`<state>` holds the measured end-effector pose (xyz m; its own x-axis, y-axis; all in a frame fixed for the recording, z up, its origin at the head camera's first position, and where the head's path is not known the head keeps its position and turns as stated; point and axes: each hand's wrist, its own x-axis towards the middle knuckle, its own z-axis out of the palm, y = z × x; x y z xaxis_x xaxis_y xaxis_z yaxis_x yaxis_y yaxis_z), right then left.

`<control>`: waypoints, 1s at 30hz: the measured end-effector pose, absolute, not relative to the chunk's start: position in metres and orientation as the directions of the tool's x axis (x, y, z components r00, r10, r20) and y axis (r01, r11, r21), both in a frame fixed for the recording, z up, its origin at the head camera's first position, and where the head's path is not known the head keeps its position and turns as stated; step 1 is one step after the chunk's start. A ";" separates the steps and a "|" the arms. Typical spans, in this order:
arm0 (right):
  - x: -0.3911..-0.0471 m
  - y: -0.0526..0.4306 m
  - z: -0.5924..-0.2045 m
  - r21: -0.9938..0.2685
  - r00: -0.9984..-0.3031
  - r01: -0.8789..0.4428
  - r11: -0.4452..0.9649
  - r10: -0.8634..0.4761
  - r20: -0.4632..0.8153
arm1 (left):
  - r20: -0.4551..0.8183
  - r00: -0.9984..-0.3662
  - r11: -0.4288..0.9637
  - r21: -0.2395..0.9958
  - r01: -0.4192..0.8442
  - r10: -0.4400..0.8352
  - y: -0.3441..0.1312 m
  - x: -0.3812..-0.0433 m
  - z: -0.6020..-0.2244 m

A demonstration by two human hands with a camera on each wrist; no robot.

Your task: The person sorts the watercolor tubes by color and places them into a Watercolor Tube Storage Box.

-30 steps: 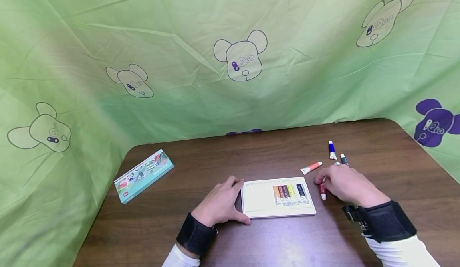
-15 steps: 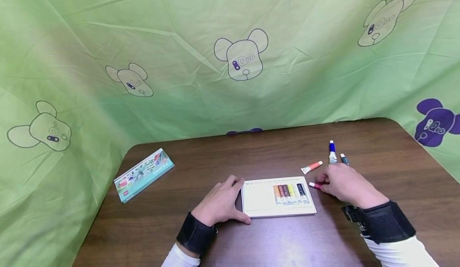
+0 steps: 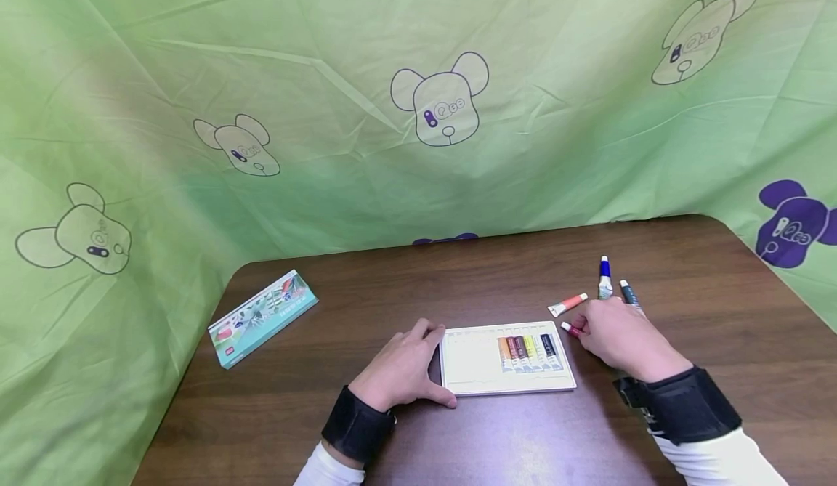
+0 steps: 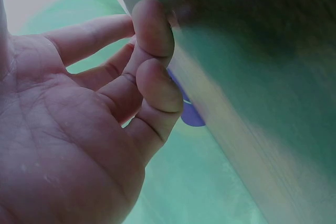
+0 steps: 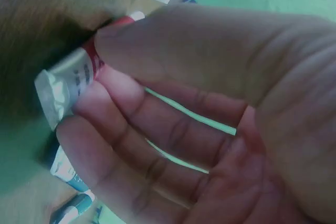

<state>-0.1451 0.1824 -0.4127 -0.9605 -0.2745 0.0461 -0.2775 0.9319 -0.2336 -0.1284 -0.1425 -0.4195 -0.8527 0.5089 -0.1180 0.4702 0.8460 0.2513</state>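
My right hand [image 3: 624, 337] pinches a dark red paint tube [image 5: 73, 80] between thumb and fingertips, low over the table, right of the white tray [image 3: 467, 366]. The tube's red cap end [image 3: 571, 329] points left toward the tray, while its silver crimped end shows in the right wrist view. My left hand [image 3: 402, 370] holds the tray's left end, thumb at the near corner and fingers at the far one. Several paint tubes [image 3: 528, 351] lie side by side in the tray's right half. An orange-red tube [image 3: 567, 305] lies just behind the right hand.
A blue-capped tube [image 3: 604, 277] and a dark teal tube [image 3: 630, 294] lie behind my right hand, partly covered by it. A turquoise printed box [image 3: 264, 319] sits at the table's left. A green cloth [image 3: 327, 203] hangs behind the table.
The right hand has taken hold of the dark red tube and turned it, so its cap end now points left. The hand has shifted slightly left. The left hand and tray have stayed put.
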 end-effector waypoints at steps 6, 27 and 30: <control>-0.145 0.177 -0.414 -0.233 -0.975 -0.224 0.946 -0.215 0.065 | -0.117 -0.854 0.846 0.255 0.468 0.507 -0.142 -0.129 -0.420; -0.141 0.172 -0.408 -0.233 -0.978 -0.188 0.954 -0.161 0.131 | -0.112 -0.852 0.843 0.260 0.472 0.512 -0.142 -0.128 -0.421; -0.139 0.166 -0.403 -0.253 -0.972 -0.204 0.946 -0.165 0.167 | -0.113 -0.852 0.843 0.261 0.471 0.511 -0.142 -0.128 -0.420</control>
<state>-0.1392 0.1658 -0.4033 -0.9721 -0.1649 0.1667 -0.2038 0.9459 -0.2526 -0.1281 -0.1416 -0.4205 -0.8522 0.5108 -0.1134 0.4706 0.8429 0.2608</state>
